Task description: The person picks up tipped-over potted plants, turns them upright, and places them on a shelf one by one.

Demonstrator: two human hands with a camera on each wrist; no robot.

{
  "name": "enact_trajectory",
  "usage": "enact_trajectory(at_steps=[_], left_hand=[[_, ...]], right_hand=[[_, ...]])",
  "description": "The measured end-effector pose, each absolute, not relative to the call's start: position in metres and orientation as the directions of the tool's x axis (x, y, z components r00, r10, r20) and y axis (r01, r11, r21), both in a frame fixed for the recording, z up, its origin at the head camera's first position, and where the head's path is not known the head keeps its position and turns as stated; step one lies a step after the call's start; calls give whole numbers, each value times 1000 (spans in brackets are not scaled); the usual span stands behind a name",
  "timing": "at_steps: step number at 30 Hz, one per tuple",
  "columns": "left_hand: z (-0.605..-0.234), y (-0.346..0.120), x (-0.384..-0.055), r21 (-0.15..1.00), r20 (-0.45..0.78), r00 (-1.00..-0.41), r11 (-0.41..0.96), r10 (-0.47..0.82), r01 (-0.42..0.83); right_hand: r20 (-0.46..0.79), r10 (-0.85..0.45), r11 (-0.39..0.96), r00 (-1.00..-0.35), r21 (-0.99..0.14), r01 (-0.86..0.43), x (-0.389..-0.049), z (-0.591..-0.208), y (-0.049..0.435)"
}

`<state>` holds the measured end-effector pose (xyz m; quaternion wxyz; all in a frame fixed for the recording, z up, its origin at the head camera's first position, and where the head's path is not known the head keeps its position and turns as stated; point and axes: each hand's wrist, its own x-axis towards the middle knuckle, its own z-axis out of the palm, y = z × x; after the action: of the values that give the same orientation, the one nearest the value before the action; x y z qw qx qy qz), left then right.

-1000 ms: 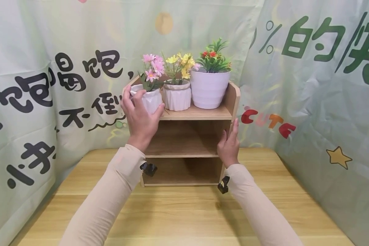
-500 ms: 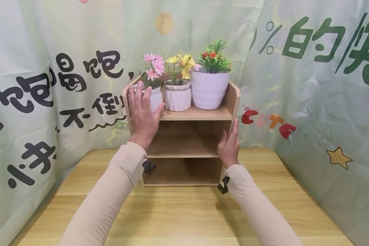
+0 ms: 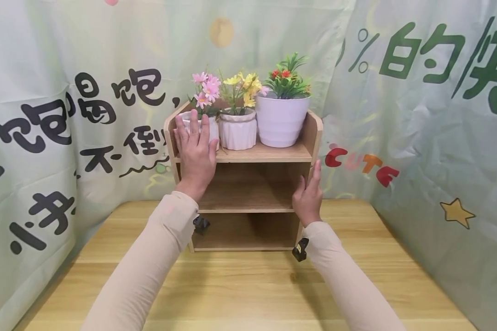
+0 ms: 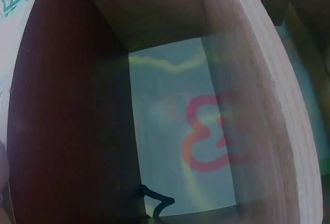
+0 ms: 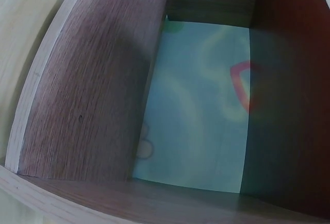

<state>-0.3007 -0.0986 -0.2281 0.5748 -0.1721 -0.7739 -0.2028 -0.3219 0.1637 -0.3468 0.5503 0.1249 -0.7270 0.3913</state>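
Note:
Against the front of a white flowerpot (image 3: 213, 131) with pink flowers rests my left hand (image 3: 198, 161) in the head view, its fingers straight and pointing up. That pot stands at the left end of the wooden shelf's (image 3: 265, 154) top tier, partly hidden behind the hand. A ribbed white pot (image 3: 238, 131) with yellow flowers is beside it, then a larger white pot (image 3: 282, 122) with red flowers and green leaves. My right hand (image 3: 308, 200) holds the shelf's right side panel, thumb on the inner side and fingers along the outer side.
The shelf stands on a wooden table (image 3: 248, 289); two lower compartments (image 3: 244, 184) sit below the pots. Both wrist views look into a backless compartment, past its dark divider (image 4: 72, 105) and side panel (image 5: 93, 90). A printed curtain (image 3: 418, 124) surrounds the table.
My left hand has loosened from around the pink-flower pot and moved slightly down, fingers straightening against its front. The pot now stands level. The right hand has stayed put.

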Motion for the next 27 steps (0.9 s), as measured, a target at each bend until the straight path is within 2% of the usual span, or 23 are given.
enact_trajectory(at_steps=[5, 10, 13, 20, 27], left_hand=[[-226, -102, -301, 133, 931, -361, 873, 51, 469], [-223, -104, -302, 168, 918, -394, 856, 45, 489], [-220, -105, -301, 165, 905, -421, 864, 58, 475], [-216, -106, -299, 169, 835, -541, 891, 97, 421], [-218, -103, -296, 168, 814, -572, 903, 99, 396]], right_hand=[[907, 254, 659, -336, -417, -626, -323, -349, 161], [913, 251, 664, -321, -403, -630, -325, -348, 161], [911, 247, 667, -330, -407, -625, -325, -348, 162], [901, 246, 665, -358, -425, -614, -326, -346, 163], [883, 260, 660, -390, -458, -596, -322, -346, 164]])
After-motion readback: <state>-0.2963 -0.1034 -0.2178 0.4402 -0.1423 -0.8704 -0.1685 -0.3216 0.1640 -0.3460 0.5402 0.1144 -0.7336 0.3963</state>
